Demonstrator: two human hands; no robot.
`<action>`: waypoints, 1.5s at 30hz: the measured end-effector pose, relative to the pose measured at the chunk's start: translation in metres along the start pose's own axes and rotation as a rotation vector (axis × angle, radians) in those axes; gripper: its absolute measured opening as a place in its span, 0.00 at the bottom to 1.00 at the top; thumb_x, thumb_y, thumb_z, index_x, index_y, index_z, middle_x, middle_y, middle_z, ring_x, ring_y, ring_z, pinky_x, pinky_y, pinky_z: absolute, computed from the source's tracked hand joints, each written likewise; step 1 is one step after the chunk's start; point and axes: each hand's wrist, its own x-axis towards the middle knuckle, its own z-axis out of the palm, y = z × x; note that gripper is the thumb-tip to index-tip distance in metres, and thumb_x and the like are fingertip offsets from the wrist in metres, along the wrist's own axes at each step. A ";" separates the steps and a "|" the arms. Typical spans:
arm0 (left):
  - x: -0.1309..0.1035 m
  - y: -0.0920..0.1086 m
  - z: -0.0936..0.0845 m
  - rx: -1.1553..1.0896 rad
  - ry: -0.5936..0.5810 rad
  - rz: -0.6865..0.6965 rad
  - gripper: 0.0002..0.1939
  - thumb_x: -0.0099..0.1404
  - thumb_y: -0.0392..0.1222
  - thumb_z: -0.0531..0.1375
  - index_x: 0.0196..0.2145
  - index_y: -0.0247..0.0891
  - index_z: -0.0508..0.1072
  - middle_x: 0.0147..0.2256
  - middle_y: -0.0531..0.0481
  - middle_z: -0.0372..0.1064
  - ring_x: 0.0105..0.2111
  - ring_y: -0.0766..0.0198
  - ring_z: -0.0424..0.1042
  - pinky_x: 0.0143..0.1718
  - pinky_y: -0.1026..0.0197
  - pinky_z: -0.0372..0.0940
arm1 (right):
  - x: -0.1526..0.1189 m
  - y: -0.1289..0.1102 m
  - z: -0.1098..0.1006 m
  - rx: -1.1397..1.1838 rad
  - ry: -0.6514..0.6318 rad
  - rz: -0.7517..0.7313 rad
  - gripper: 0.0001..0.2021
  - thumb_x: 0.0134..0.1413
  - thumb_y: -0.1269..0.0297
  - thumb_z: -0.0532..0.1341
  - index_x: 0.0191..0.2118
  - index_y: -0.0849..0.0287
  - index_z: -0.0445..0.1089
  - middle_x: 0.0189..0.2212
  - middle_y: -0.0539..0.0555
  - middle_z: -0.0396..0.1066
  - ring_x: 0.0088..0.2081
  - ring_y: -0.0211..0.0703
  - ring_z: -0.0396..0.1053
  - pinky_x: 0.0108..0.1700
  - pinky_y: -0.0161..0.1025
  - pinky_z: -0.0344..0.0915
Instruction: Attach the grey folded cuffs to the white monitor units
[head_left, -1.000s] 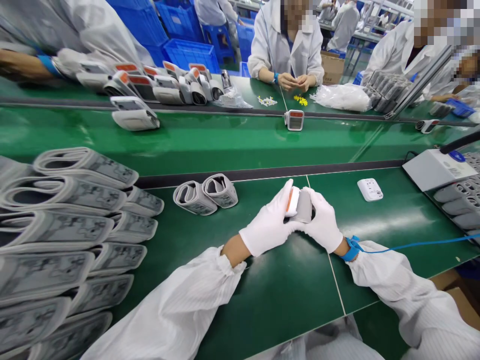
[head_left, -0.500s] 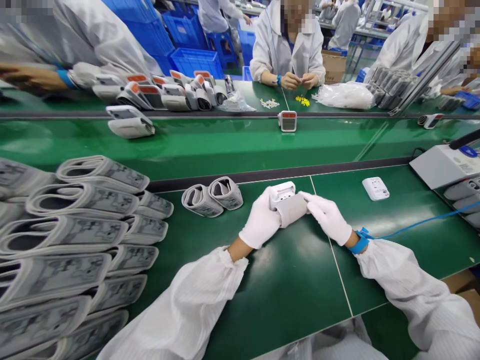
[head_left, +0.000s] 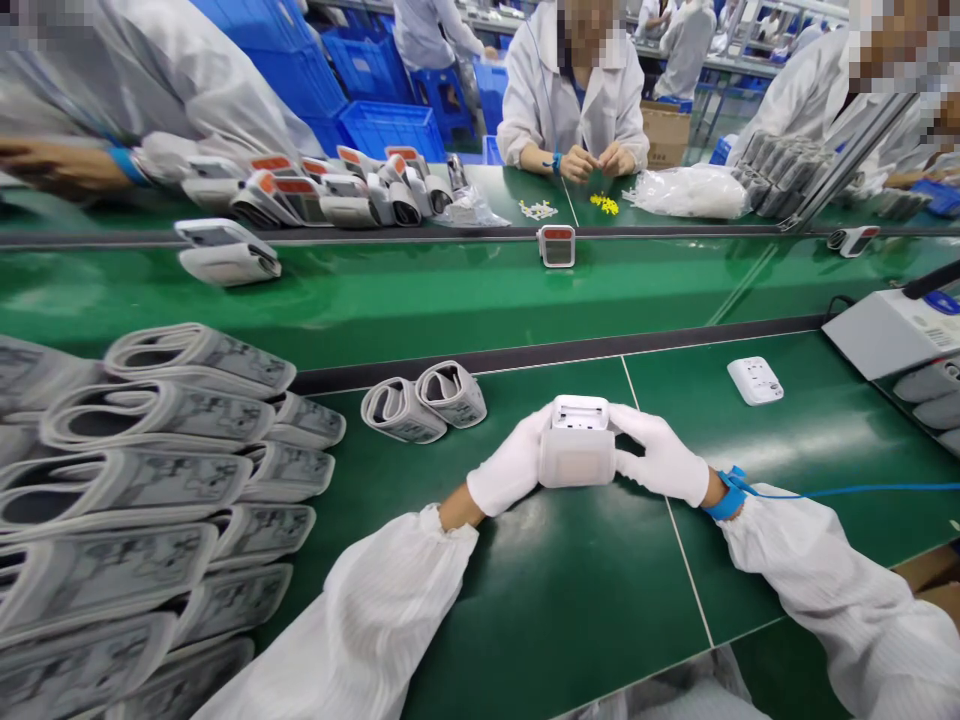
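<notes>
Between my gloved hands is a white device with a grey cuff [head_left: 577, 457], its open battery slot facing up. My left hand [head_left: 511, 465] grips its left side. On the right side, my right hand [head_left: 660, 455] holds it between thumb and fingers. Two rolled cuffs [head_left: 452, 394] lie on the green table to the left of my hands. A white cover or unit [head_left: 755, 381] lies to the right, apart from my hands.
Many folded cuffs [head_left: 142, 484] are stacked at the left. Behind the table runs a green conveyor [head_left: 420, 290] carrying several devices. A grey machine [head_left: 889, 330] stands at the right. A blue wrist cord [head_left: 847, 491] trails rightward. Co-workers sit across.
Both hands have brought the device slightly lower and turned its cuff square to the view. My right hand has closed onto its right side. Devices on the conveyor have shifted left.
</notes>
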 end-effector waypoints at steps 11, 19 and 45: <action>-0.010 0.008 0.016 -0.146 0.013 0.008 0.13 0.58 0.44 0.70 0.39 0.33 0.83 0.42 0.42 0.81 0.47 0.50 0.77 0.54 0.52 0.67 | -0.003 0.005 -0.003 -0.054 -0.036 0.091 0.19 0.70 0.57 0.60 0.61 0.54 0.72 0.57 0.55 0.75 0.57 0.51 0.74 0.60 0.42 0.71; -0.001 -0.009 0.020 -0.274 0.013 0.058 0.13 0.60 0.47 0.66 0.36 0.35 0.83 0.41 0.42 0.82 0.47 0.48 0.78 0.54 0.50 0.69 | -0.006 0.003 0.019 -0.083 0.187 0.137 0.17 0.56 0.64 0.67 0.52 0.55 0.79 0.48 0.56 0.80 0.47 0.56 0.79 0.50 0.45 0.76; 0.075 -0.018 -0.001 0.484 0.452 0.674 0.31 0.68 0.36 0.56 0.67 0.40 0.62 0.66 0.39 0.63 0.63 0.54 0.67 0.60 0.53 0.67 | 0.201 0.035 -0.068 -0.464 0.398 0.513 0.31 0.57 0.56 0.69 0.64 0.60 0.66 0.55 0.55 0.76 0.56 0.47 0.72 0.60 0.39 0.65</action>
